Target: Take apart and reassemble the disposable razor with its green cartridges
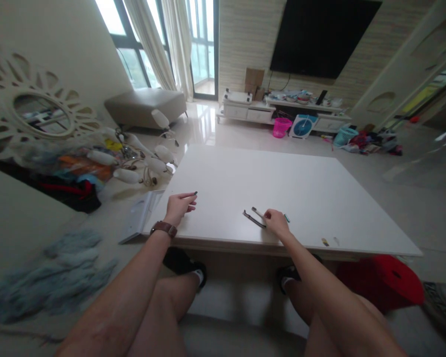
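Note:
My left hand [179, 206] is over the left part of the white table [271, 181], with a small dark piece [195, 193] pinched between thumb and forefinger. Its kind is too small to make out. At the table's near edge, my right hand [277, 223] is closed on a thin pale stick with a dark tip [258, 212], which resembles a small brush. Just beside it lies a dark, slender tool with a bent end [254, 219]. A small green piece [287, 218] shows past the right hand; whether it is held is unclear.
Near the table's front right lie a small gold piece [325, 242] and a clear piece [336, 241]. A chandelier [144, 161] stands left of the table. A red roll [384, 282] sits below its right corner. Beyond are a pink basket [281, 128] and a TV cabinet [245, 110].

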The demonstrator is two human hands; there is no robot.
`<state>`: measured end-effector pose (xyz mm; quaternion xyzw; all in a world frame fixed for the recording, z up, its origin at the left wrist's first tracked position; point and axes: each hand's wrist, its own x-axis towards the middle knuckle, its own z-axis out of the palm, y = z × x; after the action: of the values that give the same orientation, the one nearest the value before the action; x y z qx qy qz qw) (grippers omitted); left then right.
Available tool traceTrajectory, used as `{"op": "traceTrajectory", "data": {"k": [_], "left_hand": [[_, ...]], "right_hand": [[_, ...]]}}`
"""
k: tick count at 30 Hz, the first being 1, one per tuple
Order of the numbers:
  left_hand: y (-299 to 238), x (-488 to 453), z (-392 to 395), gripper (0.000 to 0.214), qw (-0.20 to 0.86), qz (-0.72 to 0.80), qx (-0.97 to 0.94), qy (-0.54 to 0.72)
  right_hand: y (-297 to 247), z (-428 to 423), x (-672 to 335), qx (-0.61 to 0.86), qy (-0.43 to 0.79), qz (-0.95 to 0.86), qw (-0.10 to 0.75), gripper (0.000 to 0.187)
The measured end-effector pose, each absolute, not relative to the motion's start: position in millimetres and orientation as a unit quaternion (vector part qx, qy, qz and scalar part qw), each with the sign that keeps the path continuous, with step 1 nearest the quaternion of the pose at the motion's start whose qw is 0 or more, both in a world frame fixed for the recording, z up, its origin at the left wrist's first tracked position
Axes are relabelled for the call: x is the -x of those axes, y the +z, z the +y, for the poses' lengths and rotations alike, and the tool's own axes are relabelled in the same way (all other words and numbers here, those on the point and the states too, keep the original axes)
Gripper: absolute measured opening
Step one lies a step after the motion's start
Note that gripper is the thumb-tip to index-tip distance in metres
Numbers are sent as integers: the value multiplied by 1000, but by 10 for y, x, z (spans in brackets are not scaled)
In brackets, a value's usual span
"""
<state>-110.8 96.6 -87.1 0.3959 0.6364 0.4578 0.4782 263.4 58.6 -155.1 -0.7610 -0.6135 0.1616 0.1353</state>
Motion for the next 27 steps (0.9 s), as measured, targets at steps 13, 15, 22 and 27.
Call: {"op": "traceTrajectory", "data": {"k": [13, 15, 22, 27], "left_hand": [[-962, 676, 894, 27, 583, 518, -443, 443], [-973, 529, 809, 29, 612, 486, -476, 403], [-1088, 217, 598, 38, 651, 370, -593, 298], [-1082, 436, 744, 30, 623, 389, -635, 240]], "right_hand": [[-1274, 580, -2385, 688, 202, -656, 235, 12], [-1150, 537, -2183, 653, 228, -677, 250, 12], [-881, 326, -1639, 501, 355, -730, 299, 13], [-810, 359, -1593, 511, 317, -734, 314, 9]]}}
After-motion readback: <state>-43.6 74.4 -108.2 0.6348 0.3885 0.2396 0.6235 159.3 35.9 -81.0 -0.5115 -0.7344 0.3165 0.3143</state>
